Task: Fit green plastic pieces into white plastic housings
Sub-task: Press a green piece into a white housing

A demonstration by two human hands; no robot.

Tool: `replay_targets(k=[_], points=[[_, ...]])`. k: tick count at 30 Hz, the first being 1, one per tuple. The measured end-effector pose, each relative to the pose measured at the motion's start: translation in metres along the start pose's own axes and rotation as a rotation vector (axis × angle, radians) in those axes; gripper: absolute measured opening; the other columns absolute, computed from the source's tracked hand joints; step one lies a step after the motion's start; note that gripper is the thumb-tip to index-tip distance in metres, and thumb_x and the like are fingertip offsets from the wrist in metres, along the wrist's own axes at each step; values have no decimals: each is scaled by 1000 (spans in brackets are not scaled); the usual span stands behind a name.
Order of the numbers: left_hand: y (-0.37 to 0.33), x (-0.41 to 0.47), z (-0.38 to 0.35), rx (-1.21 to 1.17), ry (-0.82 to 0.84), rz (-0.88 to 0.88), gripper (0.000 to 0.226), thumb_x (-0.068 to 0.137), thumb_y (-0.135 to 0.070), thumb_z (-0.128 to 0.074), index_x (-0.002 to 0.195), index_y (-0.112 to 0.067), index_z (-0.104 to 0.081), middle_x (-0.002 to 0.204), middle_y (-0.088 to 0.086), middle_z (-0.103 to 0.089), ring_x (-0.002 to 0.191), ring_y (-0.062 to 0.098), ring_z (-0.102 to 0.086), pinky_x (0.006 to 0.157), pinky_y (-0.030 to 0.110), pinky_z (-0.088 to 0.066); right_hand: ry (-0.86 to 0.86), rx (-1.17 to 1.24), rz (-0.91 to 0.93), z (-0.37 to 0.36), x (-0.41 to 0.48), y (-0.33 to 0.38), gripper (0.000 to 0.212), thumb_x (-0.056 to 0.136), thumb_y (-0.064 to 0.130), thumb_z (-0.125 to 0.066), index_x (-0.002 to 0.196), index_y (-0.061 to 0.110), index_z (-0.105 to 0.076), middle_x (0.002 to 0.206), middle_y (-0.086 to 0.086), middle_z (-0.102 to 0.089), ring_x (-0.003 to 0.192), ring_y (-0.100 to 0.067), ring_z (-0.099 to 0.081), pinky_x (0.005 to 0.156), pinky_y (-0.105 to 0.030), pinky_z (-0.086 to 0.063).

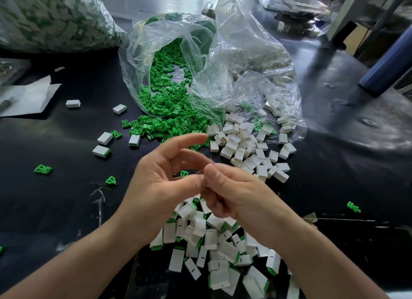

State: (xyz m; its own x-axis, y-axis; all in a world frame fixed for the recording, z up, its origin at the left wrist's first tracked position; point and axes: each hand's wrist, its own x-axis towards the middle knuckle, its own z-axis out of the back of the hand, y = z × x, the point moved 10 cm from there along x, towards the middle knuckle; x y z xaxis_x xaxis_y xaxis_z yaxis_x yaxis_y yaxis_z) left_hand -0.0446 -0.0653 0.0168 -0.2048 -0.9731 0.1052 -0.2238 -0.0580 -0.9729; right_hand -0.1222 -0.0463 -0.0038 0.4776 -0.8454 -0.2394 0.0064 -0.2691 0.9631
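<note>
My left hand [160,182] hovers over the black table with its fingers relaxed and spread, forefinger stretched toward the green pieces [169,125] spilling from a clear bag. My right hand [229,196] is beside it, thumb tip against my left thumb. Its fingers are curled under, and the hand hides whatever may lie inside them. A single green piece [184,173] shows through the gap in my left hand. Empty white housings [243,151] lie in a heap to the right of the green pile. Assembled white housings with green ends [214,245] are piled beneath my hands.
A clear bag [243,60] holds more white housings, and a big bag of finished parts [55,18] sits far left. Stray assembled housings [101,151] and loose green pieces [43,169] dot the table. A sheet of white paper [29,96] lies at the left, and a blue post [388,64] stands at the right.
</note>
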Motion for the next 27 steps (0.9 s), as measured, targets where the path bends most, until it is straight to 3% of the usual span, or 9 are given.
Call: replay_targets(k=[2,4,9,16,23,27], points=[[3,0,1,-4,-1,31,57,53,-16,-76,106,-37,-67,97,-1,-72,85,14,-69,65,21,-53,28,60,-3,-2,1,0,54,75,42,-48,96,-8,-54,57,7,-45,52,-4,-39,48,-13,-33],[6,0,-1,-23,32,74,60,55,-14,-75,111,-32,-63,98,2,-73,83,18,-71,63,21,-54,40,81,5,-2,2,0,63,75,40,-49,102,-18,-50,57,7,-51,50,-4,-44,47,-14,-34],[7,0,0,-43,8,74,61,62,-5,-66,118,-26,-54,92,7,-74,77,19,-71,60,22,-54,-6,103,44,-1,1,4,33,73,37,-50,74,5,-56,58,4,-58,50,-6,-52,47,-14,-38],[8,-1,0,-44,-28,65,62,64,-2,-62,117,-32,-52,91,6,-74,80,18,-71,59,22,-54,-63,68,62,3,4,3,34,74,36,-49,73,3,-58,59,2,-59,51,-6,-54,49,-16,-42],[9,-2,-3,-46,-30,79,64,63,1,-59,117,-30,-51,91,6,-74,69,20,-70,54,24,-53,-102,33,86,5,3,3,33,74,35,-49,72,4,-59,59,1,-59,51,-8,-54,49,-17,-43],[6,-2,-4,-64,-7,85,72,54,-4,-70,119,-29,-51,92,7,-74,69,19,-70,55,23,-53,-85,41,90,5,2,5,34,74,37,-51,72,4,-60,59,1,-60,52,-8,-55,50,-17,-45]])
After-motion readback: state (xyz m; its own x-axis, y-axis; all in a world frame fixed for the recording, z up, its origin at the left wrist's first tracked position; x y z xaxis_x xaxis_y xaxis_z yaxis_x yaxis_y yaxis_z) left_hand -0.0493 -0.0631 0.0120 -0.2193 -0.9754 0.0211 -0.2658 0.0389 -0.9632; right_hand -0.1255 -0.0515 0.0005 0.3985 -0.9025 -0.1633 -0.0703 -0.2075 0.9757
